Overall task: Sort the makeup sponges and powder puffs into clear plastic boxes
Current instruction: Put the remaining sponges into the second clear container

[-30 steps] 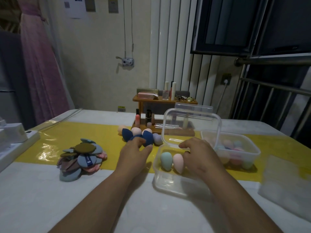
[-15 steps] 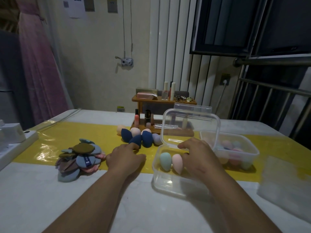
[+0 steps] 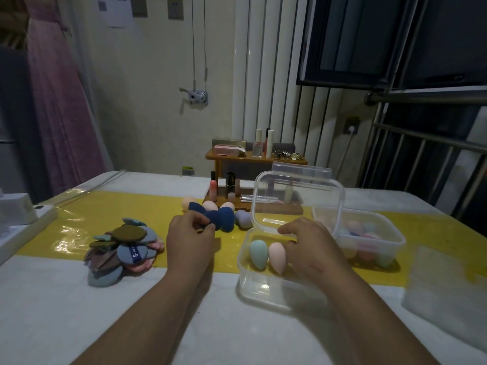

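L hand (image 3: 191, 239) pinches a dark blue sponge (image 3: 197, 209). R hand (image 3: 311, 248) sits in clear box (image 3: 263, 293) beside 2 sponges (image 3: 276, 255); grip unclear.

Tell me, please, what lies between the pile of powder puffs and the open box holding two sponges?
In the head view, the left hand lies between the powder puffs and the open box, pinching a dark blue sponge above the yellow mat.

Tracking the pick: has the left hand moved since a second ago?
Yes. The left hand shifted left, away from the clear box, now pinching a dark blue sponge.
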The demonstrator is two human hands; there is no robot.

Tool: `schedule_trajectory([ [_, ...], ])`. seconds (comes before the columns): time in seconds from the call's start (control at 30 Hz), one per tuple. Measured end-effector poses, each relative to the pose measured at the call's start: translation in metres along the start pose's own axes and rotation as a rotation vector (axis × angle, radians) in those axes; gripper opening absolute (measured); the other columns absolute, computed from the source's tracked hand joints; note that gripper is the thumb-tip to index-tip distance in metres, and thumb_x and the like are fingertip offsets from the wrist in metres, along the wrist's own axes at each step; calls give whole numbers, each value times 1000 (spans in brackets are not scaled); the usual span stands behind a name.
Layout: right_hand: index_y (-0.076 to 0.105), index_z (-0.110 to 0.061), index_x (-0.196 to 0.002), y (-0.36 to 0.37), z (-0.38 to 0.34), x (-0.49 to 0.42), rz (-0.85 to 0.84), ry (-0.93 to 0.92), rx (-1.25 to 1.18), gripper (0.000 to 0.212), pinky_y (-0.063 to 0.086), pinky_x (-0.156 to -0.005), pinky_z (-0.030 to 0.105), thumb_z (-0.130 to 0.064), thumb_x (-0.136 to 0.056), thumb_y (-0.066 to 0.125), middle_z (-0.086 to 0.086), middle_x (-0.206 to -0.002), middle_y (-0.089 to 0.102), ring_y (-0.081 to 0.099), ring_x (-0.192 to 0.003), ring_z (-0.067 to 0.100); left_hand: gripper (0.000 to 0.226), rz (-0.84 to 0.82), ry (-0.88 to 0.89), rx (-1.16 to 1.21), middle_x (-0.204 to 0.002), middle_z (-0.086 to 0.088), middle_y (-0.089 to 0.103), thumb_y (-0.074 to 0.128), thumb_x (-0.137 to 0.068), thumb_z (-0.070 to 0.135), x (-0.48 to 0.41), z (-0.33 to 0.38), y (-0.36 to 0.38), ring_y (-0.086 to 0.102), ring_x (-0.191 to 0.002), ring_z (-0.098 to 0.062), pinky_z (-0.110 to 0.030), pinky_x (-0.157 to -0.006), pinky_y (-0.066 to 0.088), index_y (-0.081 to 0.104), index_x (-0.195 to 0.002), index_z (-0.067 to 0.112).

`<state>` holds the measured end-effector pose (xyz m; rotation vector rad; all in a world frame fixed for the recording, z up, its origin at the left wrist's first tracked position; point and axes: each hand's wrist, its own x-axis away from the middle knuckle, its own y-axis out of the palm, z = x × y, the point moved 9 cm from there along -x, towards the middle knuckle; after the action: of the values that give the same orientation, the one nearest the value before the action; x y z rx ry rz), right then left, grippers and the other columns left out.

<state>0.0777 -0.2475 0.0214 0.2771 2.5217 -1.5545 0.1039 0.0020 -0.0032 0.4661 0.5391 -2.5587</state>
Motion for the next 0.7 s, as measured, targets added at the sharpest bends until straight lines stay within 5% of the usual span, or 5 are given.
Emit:
schedule_trajectory([
  [0.13, 65, -31, -124, -4, -5, 3, 25, -32, -26, 37, 40, -104, 33, -15, -91, 59, -7, -130, 55, 45, -123, 17, 27, -79, 18, 238, -93, -2, 57, 68, -86, 5, 10, 17, 5, 58, -82, -15, -25, -66, 44, 51, -84, 26],
  [0.3, 58, -39, -127, -7, -16, 8, 55, -118, -226, 44, 45, -93, 29, -37, -86, 71, -18, -126, 53, 50, -115, 6, 38, -291, 55, 489, -100, 9, 65, 68, -89, 6, 25, 38, 22, 67, -91, -8, -25, -77, 57, 62, -97, 42],
  [0.5, 47, -49, -101, -12, -18, 9, 77, -163, -488, 44, 44, -73, 20, -28, -78, 77, -23, -103, 62, 58, -98, -3, 20, -379, 166, 376, -86, 22, 68, 72, -88, 14, 38, 53, 34, 63, -81, 1, -13, -71, 50, 65, -93, 32],
  [0.7, 54, -37, -90, -25, -8, 9, 140, -145, -610, 30, 46, -67, 22, -14, -76, 68, -13, -95, 63, 60, -83, 2, 18, -550, 47, 195, -113, 11, 56, 70, -88, 21, 47, 30, 57, 54, -102, -5, -21, -74, 45, 63, -99, 34],
])
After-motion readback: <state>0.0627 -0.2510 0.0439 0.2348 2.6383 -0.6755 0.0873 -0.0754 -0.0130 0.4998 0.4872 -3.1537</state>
